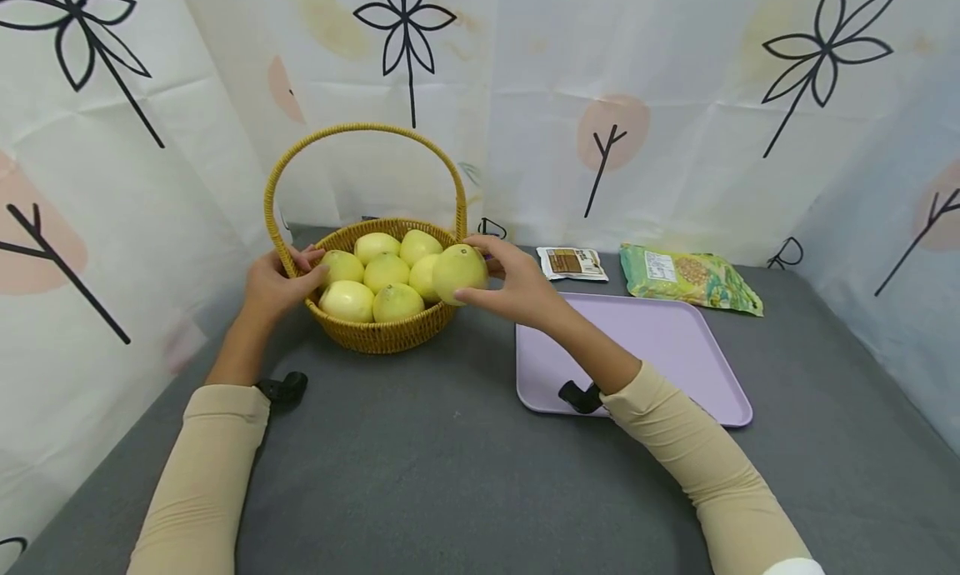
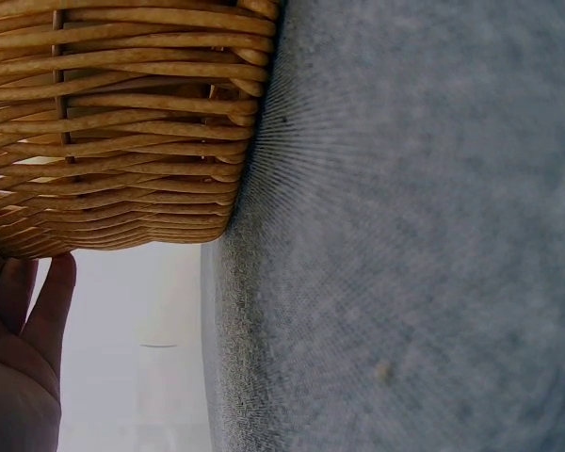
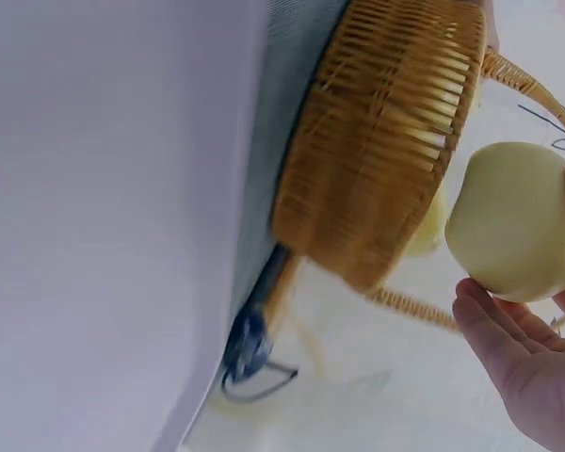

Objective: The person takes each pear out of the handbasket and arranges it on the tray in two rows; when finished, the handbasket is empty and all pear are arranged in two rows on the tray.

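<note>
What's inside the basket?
Seven yellow-green fruits show inside the basket. They cover its bottom, so I can't see what, if anything, lies underneath.

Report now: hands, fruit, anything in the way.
Left hand on basket, left side. Right hand holding one fruit at basket's right side. Handle close by; nothing else seen in the way.
</note>
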Demonstrator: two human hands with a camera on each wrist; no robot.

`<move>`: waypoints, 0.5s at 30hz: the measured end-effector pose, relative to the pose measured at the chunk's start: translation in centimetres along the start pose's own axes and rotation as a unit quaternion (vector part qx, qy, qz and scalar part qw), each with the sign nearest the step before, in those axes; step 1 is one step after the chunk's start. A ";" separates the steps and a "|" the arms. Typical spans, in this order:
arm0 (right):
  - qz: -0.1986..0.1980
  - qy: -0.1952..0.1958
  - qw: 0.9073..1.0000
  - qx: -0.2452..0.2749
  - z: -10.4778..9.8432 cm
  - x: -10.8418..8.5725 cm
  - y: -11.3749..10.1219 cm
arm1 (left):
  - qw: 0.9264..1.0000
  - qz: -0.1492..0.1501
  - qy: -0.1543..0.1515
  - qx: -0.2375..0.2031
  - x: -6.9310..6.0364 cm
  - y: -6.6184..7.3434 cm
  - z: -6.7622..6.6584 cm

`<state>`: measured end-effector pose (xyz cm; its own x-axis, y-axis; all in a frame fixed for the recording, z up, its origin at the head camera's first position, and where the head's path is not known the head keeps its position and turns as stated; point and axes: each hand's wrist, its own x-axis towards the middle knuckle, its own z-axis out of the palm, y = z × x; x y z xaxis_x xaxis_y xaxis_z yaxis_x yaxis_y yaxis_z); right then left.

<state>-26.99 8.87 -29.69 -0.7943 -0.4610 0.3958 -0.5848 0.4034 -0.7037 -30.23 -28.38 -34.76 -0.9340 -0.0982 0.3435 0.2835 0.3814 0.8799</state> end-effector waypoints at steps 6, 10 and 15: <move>0.023 0.003 0.999 -0.039 -2.7 -2.2 1.4 | 1.000 -0.001 0.001 0.009 0.0 0.2 -0.1; 0.043 0.015 0.998 -0.035 -4.4 -2.9 2.4 | 1.000 -0.005 0.000 0.013 0.0 0.3 -0.1; 0.067 0.029 0.997 -0.027 -6.1 -3.1 4.0 | 1.000 -0.010 0.000 0.009 -0.1 0.4 0.0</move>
<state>-27.87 16.71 -30.09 -0.8733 -0.3542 0.3344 -0.4791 0.5007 -0.7209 -29.99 -28.27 -34.46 -0.9393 -0.1059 0.3262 0.2610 0.3962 0.8803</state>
